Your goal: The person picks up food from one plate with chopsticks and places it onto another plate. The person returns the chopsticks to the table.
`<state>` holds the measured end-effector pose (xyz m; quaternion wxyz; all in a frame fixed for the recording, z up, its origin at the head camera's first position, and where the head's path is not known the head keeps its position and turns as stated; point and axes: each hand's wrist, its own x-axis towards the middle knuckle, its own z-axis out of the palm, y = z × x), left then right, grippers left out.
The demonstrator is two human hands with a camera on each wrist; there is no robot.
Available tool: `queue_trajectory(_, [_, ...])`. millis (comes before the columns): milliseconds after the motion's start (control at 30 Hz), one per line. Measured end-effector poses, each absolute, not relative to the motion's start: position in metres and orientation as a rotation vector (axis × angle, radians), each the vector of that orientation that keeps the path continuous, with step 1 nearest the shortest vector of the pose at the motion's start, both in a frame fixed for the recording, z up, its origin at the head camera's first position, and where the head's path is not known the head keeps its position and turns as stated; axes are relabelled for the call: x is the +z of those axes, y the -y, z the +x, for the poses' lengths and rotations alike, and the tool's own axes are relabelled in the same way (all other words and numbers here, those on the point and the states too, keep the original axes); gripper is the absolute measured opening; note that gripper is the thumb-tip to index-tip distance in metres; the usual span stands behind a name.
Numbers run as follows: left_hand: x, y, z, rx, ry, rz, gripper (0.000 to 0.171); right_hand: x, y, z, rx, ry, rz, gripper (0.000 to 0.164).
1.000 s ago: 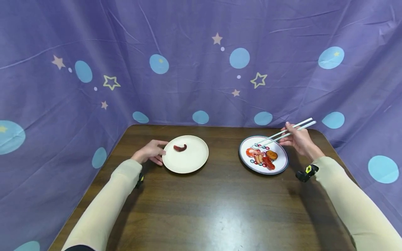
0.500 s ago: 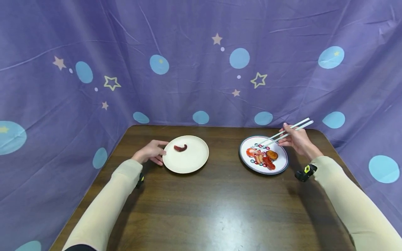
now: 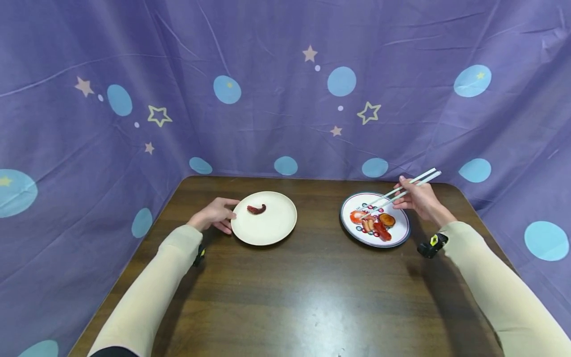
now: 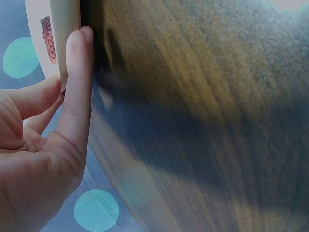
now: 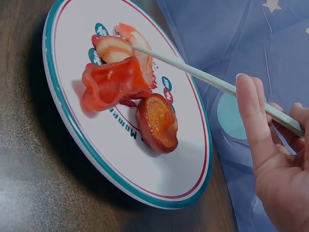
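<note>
Chopsticks (image 5: pixel 207 78) have shifted leftward, tips at orange-pink food (image 3: pixel 356 216). Right hand (image 3: pixel 419 197) grips them well back, likely keeping fingers clear; left hand (image 3: pixel 214 214) pinches cream plate (image 3: pixel 267 230) by its rim, perhaps steadying.

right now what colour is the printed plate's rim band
The rim band is teal, clearest in right wrist view.

The cream plate (image 3: pixel 274 225) looks smooth, the wooden table (image 3: pixel 267 287) glossy.

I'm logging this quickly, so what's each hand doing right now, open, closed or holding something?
Left hand: holding the edge of the cream plate.
Right hand: holding the chopsticks.
</note>
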<state>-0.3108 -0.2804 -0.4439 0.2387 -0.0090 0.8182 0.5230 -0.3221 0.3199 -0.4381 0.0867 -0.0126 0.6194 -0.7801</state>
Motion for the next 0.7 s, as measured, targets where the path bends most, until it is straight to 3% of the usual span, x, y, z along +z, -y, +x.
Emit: queue_trajectory(700, [-0.444, 0.2803, -0.3097, 1.429, -2.252, -0.006, 0.068, -0.4457, -0.3137, -0.3253, -2.289, -1.92, -0.151, 0.034])
